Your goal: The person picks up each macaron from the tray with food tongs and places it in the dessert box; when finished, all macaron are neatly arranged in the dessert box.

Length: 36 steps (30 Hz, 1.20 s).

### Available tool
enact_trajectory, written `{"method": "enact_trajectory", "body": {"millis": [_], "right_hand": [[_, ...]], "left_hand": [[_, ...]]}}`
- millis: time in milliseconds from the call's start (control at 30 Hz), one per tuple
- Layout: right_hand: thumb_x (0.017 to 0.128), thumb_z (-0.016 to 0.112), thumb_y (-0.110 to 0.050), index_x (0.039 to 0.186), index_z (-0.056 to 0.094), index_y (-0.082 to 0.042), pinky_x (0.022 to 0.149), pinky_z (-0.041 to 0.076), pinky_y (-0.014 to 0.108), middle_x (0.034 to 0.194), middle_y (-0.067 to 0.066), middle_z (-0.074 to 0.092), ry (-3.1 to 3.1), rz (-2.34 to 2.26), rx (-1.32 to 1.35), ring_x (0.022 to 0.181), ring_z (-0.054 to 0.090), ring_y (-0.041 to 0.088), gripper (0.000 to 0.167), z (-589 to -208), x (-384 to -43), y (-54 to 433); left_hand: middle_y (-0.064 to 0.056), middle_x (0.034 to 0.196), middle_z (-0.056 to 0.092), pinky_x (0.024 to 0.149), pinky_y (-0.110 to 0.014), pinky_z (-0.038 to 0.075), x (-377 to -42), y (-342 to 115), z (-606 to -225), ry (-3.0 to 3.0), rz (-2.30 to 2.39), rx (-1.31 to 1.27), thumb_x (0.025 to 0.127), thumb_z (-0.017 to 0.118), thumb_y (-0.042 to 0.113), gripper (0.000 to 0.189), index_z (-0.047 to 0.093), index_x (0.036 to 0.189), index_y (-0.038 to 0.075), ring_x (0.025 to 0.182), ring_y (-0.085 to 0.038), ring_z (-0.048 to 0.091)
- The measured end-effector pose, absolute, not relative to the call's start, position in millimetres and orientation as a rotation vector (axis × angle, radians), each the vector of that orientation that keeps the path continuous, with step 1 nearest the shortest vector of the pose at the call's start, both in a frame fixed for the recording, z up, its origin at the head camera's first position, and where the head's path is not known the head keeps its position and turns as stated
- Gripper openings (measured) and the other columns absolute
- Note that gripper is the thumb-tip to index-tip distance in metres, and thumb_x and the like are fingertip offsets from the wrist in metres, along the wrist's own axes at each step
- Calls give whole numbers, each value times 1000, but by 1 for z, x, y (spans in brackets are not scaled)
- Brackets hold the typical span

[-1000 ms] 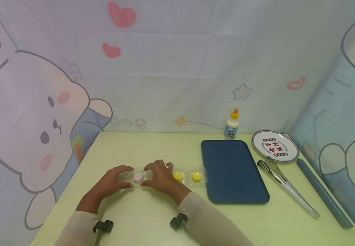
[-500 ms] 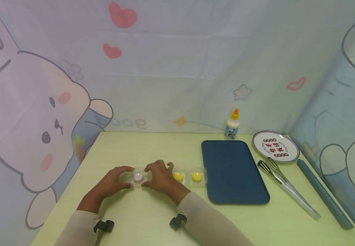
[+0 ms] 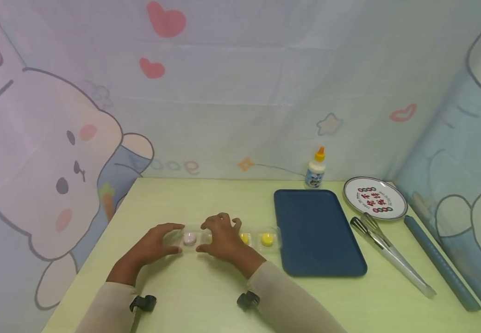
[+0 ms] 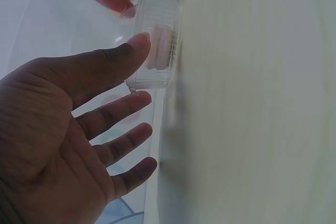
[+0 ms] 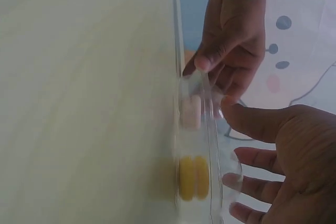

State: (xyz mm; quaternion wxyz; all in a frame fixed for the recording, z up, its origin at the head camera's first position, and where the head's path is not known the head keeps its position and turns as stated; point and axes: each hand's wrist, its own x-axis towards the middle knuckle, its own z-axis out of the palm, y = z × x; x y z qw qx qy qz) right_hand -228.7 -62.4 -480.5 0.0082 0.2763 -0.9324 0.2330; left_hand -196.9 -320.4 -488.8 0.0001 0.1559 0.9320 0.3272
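A long clear plastic macaron box [image 3: 255, 241] lies on the table, its right end against a dark blue tray [image 3: 319, 236]. In it sit a pale pink macaron [image 3: 189, 238] at the left and yellow macarons [image 3: 267, 238] to the right. My left hand [image 3: 154, 243] holds the left end, thumb on the near side and fingers on the far side. Over the box, my right hand [image 3: 223, 238] straddles it and partly hides a yellow macaron. In the right wrist view, the right thumb and fingertips grip the clear lid [image 5: 231, 166] from both sides.
Behind the tray stands a white glue bottle [image 3: 315, 172] with an orange nozzle. A printed plate [image 3: 375, 198], metal tongs [image 3: 394, 259] and a grey-blue bar [image 3: 442, 263] lie right of the tray. Printed cloth [image 3: 240, 92] rises behind the table.
My right hand has shifted a little to the right along the box, uncovering a sliver of yellow at its left. The left hand keeps its hold on the left end.
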Motion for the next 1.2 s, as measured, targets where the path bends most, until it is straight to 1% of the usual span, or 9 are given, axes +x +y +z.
{"method": "enact_trajectory", "body": {"millis": [267, 433, 667, 833, 933, 1033, 1100, 1200], "right_hand": [[91, 90, -40, 131, 75, -16, 118, 26, 77, 151, 6, 65, -2790, 946, 845, 151, 43, 35, 50, -477, -233, -29], [94, 88, -35, 127, 76, -12, 116, 25, 77, 149, 9, 66, -2700, 1026, 854, 149, 44, 37, 42, -475, -238, -8], [94, 86, -30, 120, 78, -12, 112, 27, 76, 143, 11, 70, -2621, 1032, 761, 145, 48, 39, 33, -473, -240, 26], [94, 86, -28, 118, 78, -9, 109, 23, 76, 141, 14, 71, -2578, 1039, 666, 143, 48, 42, 32, -476, -243, 51], [94, 86, -29, 118, 78, -8, 108, 22, 74, 141, 14, 71, -2588, 1032, 605, 143, 48, 43, 33, -483, -244, 65], [94, 87, -30, 119, 78, -8, 107, 22, 73, 141, 14, 71, -2615, 1007, 540, 142, 48, 42, 35, -490, -244, 81], [94, 87, -31, 121, 78, -8, 108, 22, 74, 143, 15, 70, -2639, 1002, 499, 143, 47, 42, 36, -491, -242, 91], [96, 86, -32, 125, 78, -9, 110, 20, 75, 147, 15, 67, -2669, 1000, 447, 145, 45, 43, 39, -491, -239, 106]], "left_hand": [[-27, 155, 61, 121, -73, 41, -195, -318, -486, 2920, 1001, 440, 90, 91, 23, 69, 63, 149, 2, 148, -56, 51], [-28, 156, 60, 120, -73, 41, -193, -318, -486, 2920, 1015, 437, 90, 91, 24, 71, 61, 151, 1, 149, -57, 49], [-28, 165, 49, 120, -75, 40, -188, -319, -480, 2932, 1046, 392, 96, 85, 36, 78, 52, 159, 5, 153, -57, 44], [-31, 170, 37, 120, -81, 34, -185, -311, -473, 2956, 1046, 375, 98, 82, 37, 81, 46, 163, 4, 157, -59, 34], [-31, 173, 31, 117, -88, 29, -183, -302, -470, 2984, 992, 343, 99, 81, 41, 83, 44, 164, 5, 158, -61, 29], [-30, 175, 27, 114, -92, 25, -181, -292, -465, 3020, 931, 285, 99, 79, 46, 86, 43, 165, 6, 157, -63, 27], [-30, 175, 26, 113, -91, 27, -180, -285, -462, 3057, 887, 242, 98, 78, 49, 86, 44, 165, 6, 157, -63, 29], [-31, 174, 28, 110, -88, 34, -177, -277, -458, 3124, 802, 193, 97, 77, 54, 87, 46, 163, 6, 155, -63, 33]]}}
